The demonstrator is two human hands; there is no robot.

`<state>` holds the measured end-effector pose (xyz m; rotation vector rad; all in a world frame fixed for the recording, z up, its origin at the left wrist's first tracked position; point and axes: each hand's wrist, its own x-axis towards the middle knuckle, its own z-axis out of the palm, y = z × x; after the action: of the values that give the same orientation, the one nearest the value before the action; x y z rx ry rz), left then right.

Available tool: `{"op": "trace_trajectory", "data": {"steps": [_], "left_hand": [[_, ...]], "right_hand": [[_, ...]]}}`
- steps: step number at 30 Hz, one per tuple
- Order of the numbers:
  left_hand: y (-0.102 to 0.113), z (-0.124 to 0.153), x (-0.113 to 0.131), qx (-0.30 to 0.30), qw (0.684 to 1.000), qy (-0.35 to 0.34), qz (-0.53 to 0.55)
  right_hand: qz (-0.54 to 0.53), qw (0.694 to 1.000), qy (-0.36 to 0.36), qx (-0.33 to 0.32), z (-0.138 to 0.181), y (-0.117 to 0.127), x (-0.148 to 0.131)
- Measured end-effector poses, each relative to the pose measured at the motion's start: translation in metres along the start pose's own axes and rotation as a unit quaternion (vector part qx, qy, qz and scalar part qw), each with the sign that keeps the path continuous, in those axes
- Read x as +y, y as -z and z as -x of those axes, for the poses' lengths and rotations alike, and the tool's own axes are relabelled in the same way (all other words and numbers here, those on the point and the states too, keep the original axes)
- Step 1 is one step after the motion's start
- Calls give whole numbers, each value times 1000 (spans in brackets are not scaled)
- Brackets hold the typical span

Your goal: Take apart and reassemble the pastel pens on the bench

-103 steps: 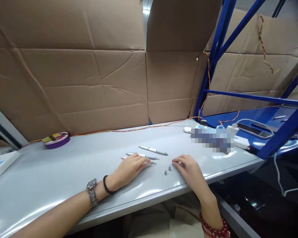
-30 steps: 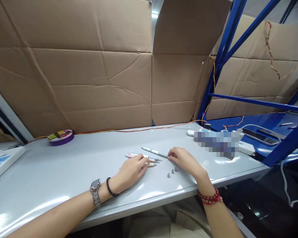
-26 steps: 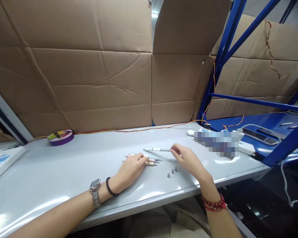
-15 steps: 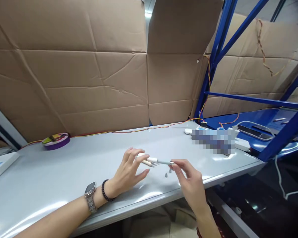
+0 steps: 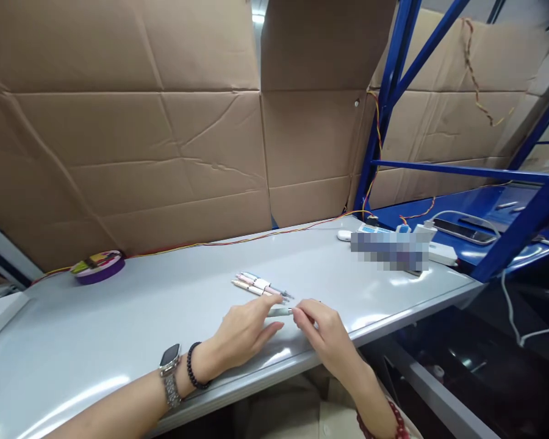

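My left hand (image 5: 244, 332) and my right hand (image 5: 322, 329) meet just above the front of the grey table (image 5: 119, 329). Both pinch the same white pen (image 5: 280, 311), the left at its barrel, the right at its tip end. The fingers cover most of the pen. Just beyond my hands lie several more pens (image 5: 258, 285) side by side, white and pink. The small grey tips seen earlier on the table are hidden behind my right hand.
A purple tape roll (image 5: 98, 267) sits at the back left. A red and yellow wire (image 5: 238, 241) runs along the cardboard wall (image 5: 132, 140). White devices (image 5: 441, 252) and a phone (image 5: 460, 228) lie at the right by the blue rack (image 5: 393, 85).
My right hand picked a white pen off the table and carried it toward me. My left hand left the other pens and took hold of its barrel. The view shifted slightly.
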<state>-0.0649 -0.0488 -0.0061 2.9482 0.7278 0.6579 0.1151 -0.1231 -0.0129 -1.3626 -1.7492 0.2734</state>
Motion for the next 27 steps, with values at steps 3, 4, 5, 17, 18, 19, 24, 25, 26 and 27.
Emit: {"op": "trace_trajectory", "data": {"steps": [3,4,5,17,18,19,24,25,26,27], "left_hand": [[0,1,1,-24,1000,16,-10],[0,1,1,-32,999,16,-20],[0,0,1,-39,999,14,-30],[-3,-5,-4,-12,1000,-1,-28],[-3,-5,-4,-10,1000,-2,-28],[-3,-5,-4,-10,1000,-3,-28],[-2,-5,-3,-16,1000,5,-19],[-1,-6,-3,-16,1000,10,-16],[-1,-6,-3,-15,1000,14,-14],[0,-6,-3,-15,1000,17,-11]], "right_hand": [[-12,999,0,-43,2,10,-3],[-9,999,-3,-54,3,12,-4],[-4,998,-8,-64,4,14,-4],[-36,998,35,46,2,4,6],[-25,998,36,45,2,4,7],[-13,998,34,44,2,3,7],[-24,993,46,103,1,-8,6],[-38,991,52,119,0,-10,6],[-51,989,56,130,0,-11,6],[-59,987,58,135,0,-12,6]]}}
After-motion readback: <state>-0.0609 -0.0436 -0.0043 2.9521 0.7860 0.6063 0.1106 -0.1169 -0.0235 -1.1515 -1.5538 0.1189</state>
